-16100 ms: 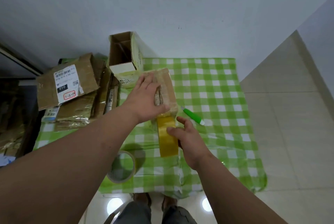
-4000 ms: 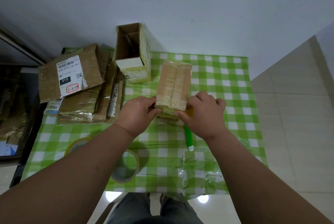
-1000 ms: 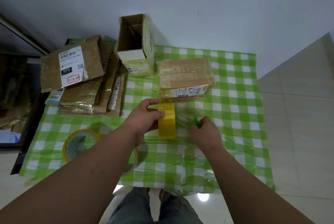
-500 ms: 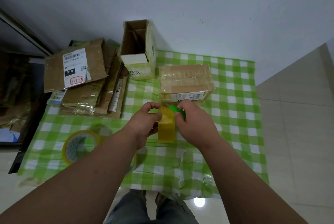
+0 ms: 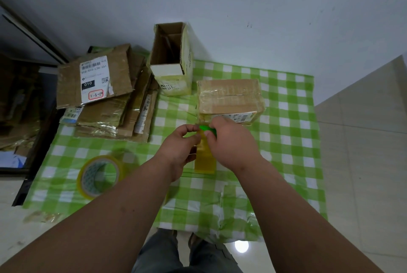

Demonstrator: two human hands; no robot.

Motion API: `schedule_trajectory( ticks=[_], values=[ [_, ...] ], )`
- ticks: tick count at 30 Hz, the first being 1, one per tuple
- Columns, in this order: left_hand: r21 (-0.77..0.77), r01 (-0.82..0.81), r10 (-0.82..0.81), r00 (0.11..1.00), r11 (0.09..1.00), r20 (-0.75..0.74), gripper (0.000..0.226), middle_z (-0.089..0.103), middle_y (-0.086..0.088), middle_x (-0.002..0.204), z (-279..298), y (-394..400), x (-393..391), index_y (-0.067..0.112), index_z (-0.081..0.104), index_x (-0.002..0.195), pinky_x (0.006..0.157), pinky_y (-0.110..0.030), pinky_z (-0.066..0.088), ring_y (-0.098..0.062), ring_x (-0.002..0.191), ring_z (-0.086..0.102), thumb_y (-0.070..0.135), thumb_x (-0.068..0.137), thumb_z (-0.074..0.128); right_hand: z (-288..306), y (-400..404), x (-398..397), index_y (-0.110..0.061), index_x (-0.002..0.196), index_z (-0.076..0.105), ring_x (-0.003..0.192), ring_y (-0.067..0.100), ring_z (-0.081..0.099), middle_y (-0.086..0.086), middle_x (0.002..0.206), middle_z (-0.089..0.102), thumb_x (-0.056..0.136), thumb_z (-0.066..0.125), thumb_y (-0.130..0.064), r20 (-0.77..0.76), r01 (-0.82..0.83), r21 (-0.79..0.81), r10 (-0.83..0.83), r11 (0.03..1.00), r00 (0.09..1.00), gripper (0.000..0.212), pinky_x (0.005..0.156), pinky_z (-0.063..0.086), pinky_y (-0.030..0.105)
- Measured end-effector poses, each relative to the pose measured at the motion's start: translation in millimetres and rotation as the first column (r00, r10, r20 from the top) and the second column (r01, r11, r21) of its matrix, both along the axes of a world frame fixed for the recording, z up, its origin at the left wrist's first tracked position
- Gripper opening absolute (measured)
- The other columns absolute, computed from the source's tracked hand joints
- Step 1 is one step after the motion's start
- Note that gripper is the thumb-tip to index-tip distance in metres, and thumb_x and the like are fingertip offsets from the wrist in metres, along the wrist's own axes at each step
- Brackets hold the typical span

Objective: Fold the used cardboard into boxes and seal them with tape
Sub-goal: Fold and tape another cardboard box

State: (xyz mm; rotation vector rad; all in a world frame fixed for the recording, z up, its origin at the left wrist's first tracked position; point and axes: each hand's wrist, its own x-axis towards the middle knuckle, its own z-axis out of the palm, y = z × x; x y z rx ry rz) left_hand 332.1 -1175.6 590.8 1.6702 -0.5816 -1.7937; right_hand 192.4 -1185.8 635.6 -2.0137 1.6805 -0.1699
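Note:
A taped brown cardboard box (image 5: 229,96) lies on the green checked tablecloth (image 5: 286,136). A yellow tape roll (image 5: 204,162) stands on edge just in front of it, a strip of tape running up to the box's near face. My left hand (image 5: 180,147) grips the roll from the left. My right hand (image 5: 231,140) holds a green cutter (image 5: 207,129) against the tape at the top of the roll, right below the box's label. The cutter's blade is hidden by my fingers.
An open tall box (image 5: 171,59) stands behind the taped one. Flattened cardboard (image 5: 103,96) is stacked at the back left. A second yellow tape roll (image 5: 99,176) lies at the front left. The wall runs close behind the table; tiled floor lies to the right.
My right hand picked up the green cutter from the cloth and brought it to the tape above the roll. My left hand stayed on the roll.

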Motion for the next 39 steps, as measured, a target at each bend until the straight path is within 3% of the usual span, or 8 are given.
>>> schedule_trajectory(
  ticks=[5, 12, 17, 22, 25, 34, 39],
  values=[
    [-0.014, -0.036, 0.037, 0.999, 0.999, 0.039, 0.013, 0.061, -0.002, 0.076, -1.0, 0.3, -0.5, 0.024, 0.068, 0.093, 0.056, -0.028, 0.043, -0.016, 0.061, 0.048, 0.012, 0.093, 0.065, 2.5, -1.1, 2.0, -0.012, 0.106, 0.056, 0.090, 0.030, 0.060, 0.008, 0.102, 0.060, 0.098, 0.048, -0.032, 0.000, 0.011, -0.020, -0.011, 1.000, 1.000, 0.023, 0.068, 0.041, 0.033],
    [-0.017, -0.062, 0.063, 0.996, 0.998, 0.063, 0.015, 0.058, -0.005, 0.075, -1.7, -2.6, -2.8, 0.024, 0.068, 0.091, 0.055, -0.028, 0.042, -0.016, 0.059, 0.044, 0.010, 0.093, 0.065, 1.9, -2.8, 2.2, -0.013, 0.106, 0.057, 0.089, 0.029, 0.060, 0.007, 0.102, 0.060, 0.097, 0.049, -0.031, -0.005, 0.010, -0.009, -0.010, 1.000, 1.000, 0.022, 0.069, 0.042, 0.033],
    [-0.014, -0.094, 0.095, 0.994, 0.995, 0.052, 0.016, 0.063, -0.013, 0.087, -3.5, -3.7, -2.5, 0.024, 0.070, 0.087, 0.072, -0.041, 0.044, -0.027, 0.079, 0.047, 0.009, 0.090, 0.067, -0.3, -5.8, 6.2, -0.011, 0.109, 0.057, 0.093, 0.028, 0.060, 0.009, 0.106, 0.061, 0.099, 0.049, -0.031, -0.025, 0.003, 0.001, -0.003, 1.000, 1.000, 0.023, 0.069, 0.036, 0.031],
    [-0.017, -0.074, 0.075, 0.996, 0.997, 0.050, 0.016, 0.055, -0.013, 0.083, -1.3, -4.7, -3.0, 0.021, 0.068, 0.086, 0.061, -0.036, 0.040, -0.022, 0.063, 0.042, 0.006, 0.090, 0.066, -1.9, -8.7, 8.9, -0.010, 0.111, 0.055, 0.096, 0.031, 0.060, 0.011, 0.108, 0.060, 0.099, 0.050, -0.030, -0.023, 0.013, 0.027, -0.012, 1.000, 1.000, 0.024, 0.070, 0.038, 0.033],
    [-0.010, -0.078, 0.079, 0.996, 0.997, 0.039, 0.021, 0.060, -0.016, 0.085, 0.3, -5.5, -1.8, 0.021, 0.069, 0.083, 0.070, -0.041, 0.041, -0.027, 0.073, 0.047, 0.002, 0.089, 0.064, -2.2, -9.6, 6.1, -0.010, 0.112, 0.057, 0.097, 0.031, 0.060, 0.011, 0.108, 0.060, 0.099, 0.051, -0.031, -0.033, 0.019, 0.035, -0.018, 0.999, 0.999, 0.025, 0.073, 0.042, 0.035],
    [0.069, -0.035, 0.029, 0.996, 0.997, 0.082, 0.026, 0.060, -0.012, 0.090, 8.1, -14.7, 3.9, 0.019, 0.064, 0.087, 0.064, -0.036, 0.044, -0.026, 0.074, 0.052, -0.004, 0.090, 0.054, -4.0, -6.2, -26.7, -0.012, 0.103, 0.058, 0.084, 0.028, 0.060, 0.007, 0.093, 0.062, 0.096, 0.050, -0.028, -0.093, 0.125, 0.064, -0.119, 0.990, 0.989, 0.019, 0.068, 0.047, 0.034],
    [0.089, 0.046, -0.052, 0.996, 0.995, 0.073, 0.025, 0.061, -0.009, 0.089, 10.7, -11.0, 5.0, 0.022, 0.066, 0.087, 0.059, -0.031, 0.041, -0.024, 0.072, 0.051, 0.000, 0.092, 0.056, -24.3, 5.9, -47.5, -0.011, 0.101, 0.056, 0.077, 0.025, 0.054, 0.004, 0.088, 0.058, 0.096, 0.050, -0.027, -0.122, 0.265, 0.107, -0.252, 0.958, 0.960, 0.017, 0.061, 0.038, 0.031]
  ],
)
